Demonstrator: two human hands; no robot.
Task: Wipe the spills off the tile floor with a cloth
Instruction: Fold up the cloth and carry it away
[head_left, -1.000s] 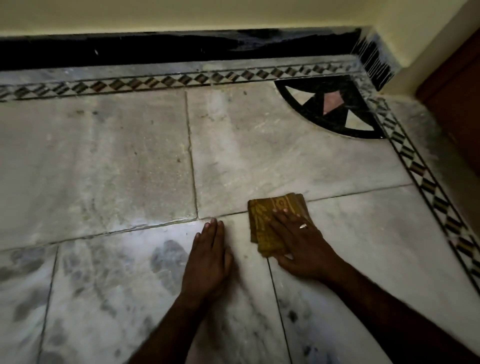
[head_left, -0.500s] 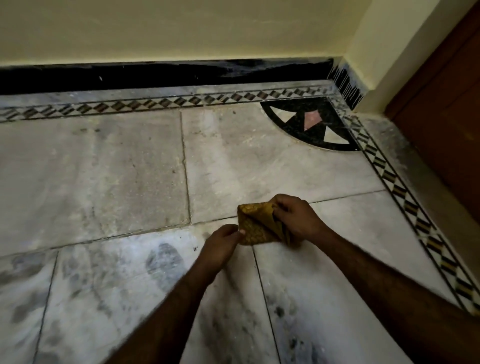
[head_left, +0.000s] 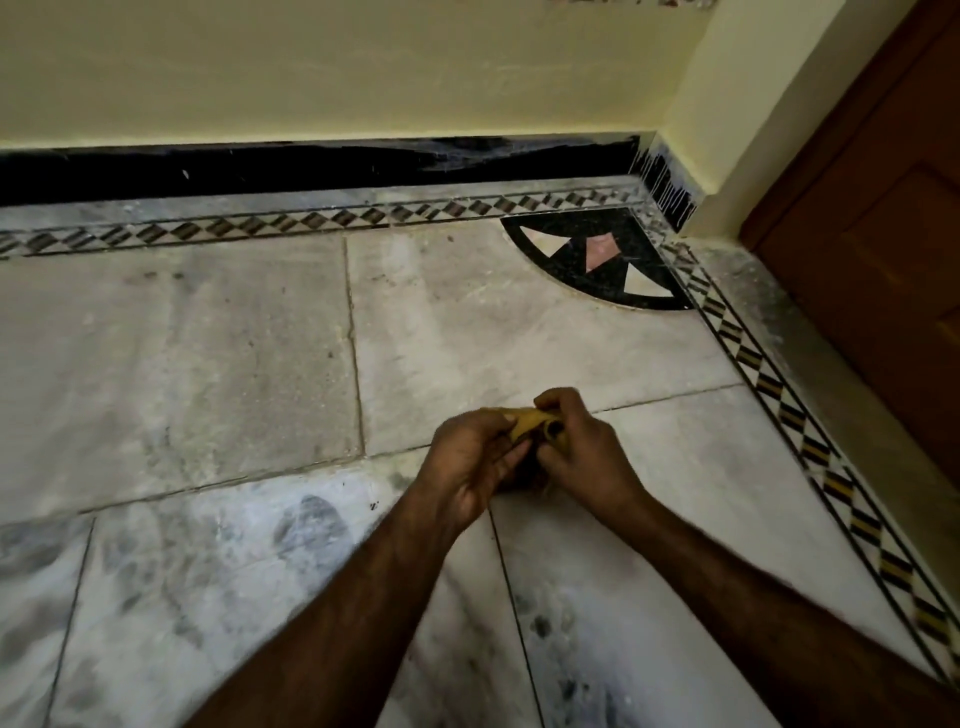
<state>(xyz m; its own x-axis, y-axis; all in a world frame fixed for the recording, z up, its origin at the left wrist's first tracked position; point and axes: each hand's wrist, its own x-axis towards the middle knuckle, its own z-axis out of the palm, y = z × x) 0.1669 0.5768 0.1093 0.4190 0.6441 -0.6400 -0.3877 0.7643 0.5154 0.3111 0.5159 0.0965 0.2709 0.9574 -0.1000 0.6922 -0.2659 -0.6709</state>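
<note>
Mustard cloth over pale, smudged marble tiles with a patterned border.

The cloth (head_left: 527, 419) is mustard yellow; bunched as it is, any print on it cannot be made out. The tile floor (head_left: 208, 364) is pale grey-white with cloudy veining and thin dark joints, and the near tiles carry dark grey smudges (head_left: 311, 525). A border strip (head_left: 311, 221) of dark brown and black diamonds on a light ground turns yellow-and-black down the right side. The corner inlay (head_left: 587, 228) is a black quarter-circle with white, black and pink triangles. The skirting (head_left: 311, 166) is glossy black, the wall (head_left: 363, 67) pale yellow and the door (head_left: 893, 234) reddish brown.
</note>
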